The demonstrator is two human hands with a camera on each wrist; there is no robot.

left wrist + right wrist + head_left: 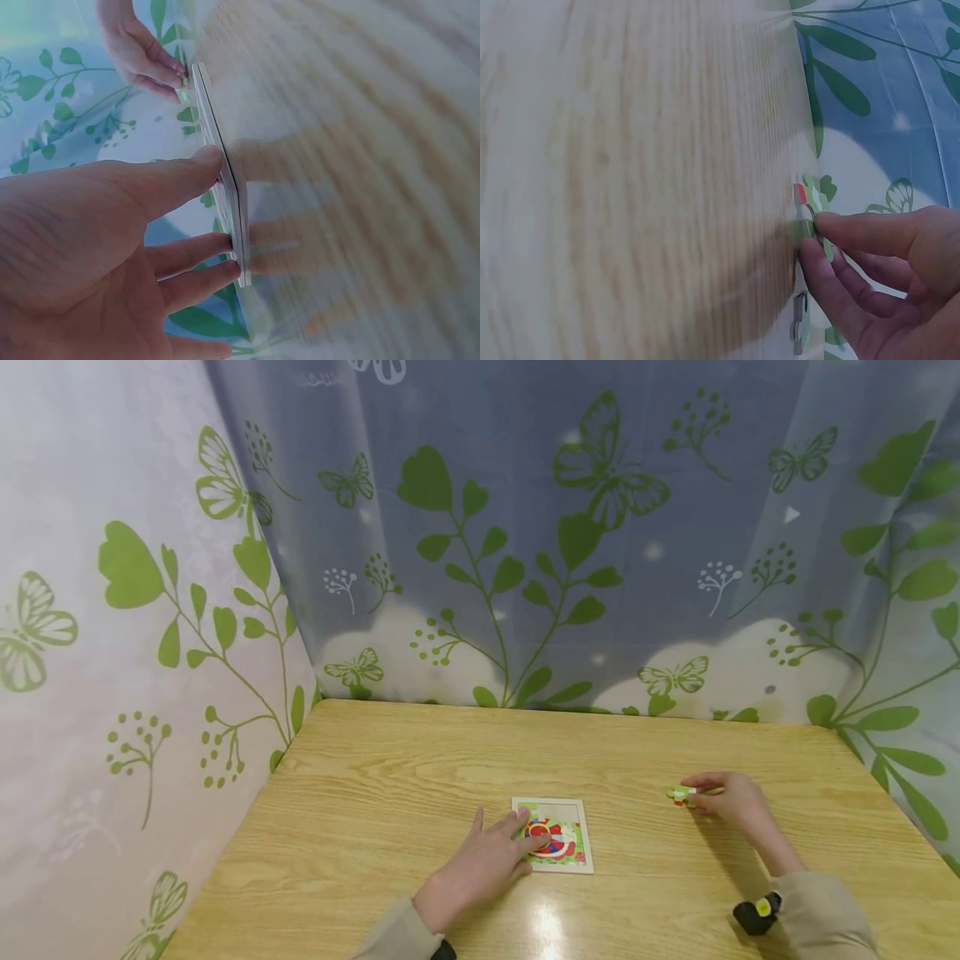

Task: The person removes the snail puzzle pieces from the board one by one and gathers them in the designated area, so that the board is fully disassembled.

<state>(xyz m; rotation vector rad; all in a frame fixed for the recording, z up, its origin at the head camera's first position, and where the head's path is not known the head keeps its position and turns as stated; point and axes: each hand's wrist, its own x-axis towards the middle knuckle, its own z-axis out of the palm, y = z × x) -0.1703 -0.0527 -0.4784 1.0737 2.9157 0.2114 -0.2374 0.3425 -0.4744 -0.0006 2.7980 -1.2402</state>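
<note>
A small square jigsaw puzzle tray (589, 857) with a pale rim lies on the table, with pieces forming a red, blue and yellow picture. A pale area without pieces shows in its upper right. My left hand (482, 860) rests on its left side, fingers spread and fairly straight; in the left wrist view the thumb and fingertips touch the tray edge (229, 180). Off to the right, my right hand (735, 802) pinches a green puzzle piece (817, 202) with a red patch between thumb and fingers, close over the table.
Another puzzle piece (801, 322) lies on the table beside the right hand's fingers. The wooden table (390, 768) ends at a curtain (480, 527) printed with leaves and butterflies, which also runs along the left and right sides.
</note>
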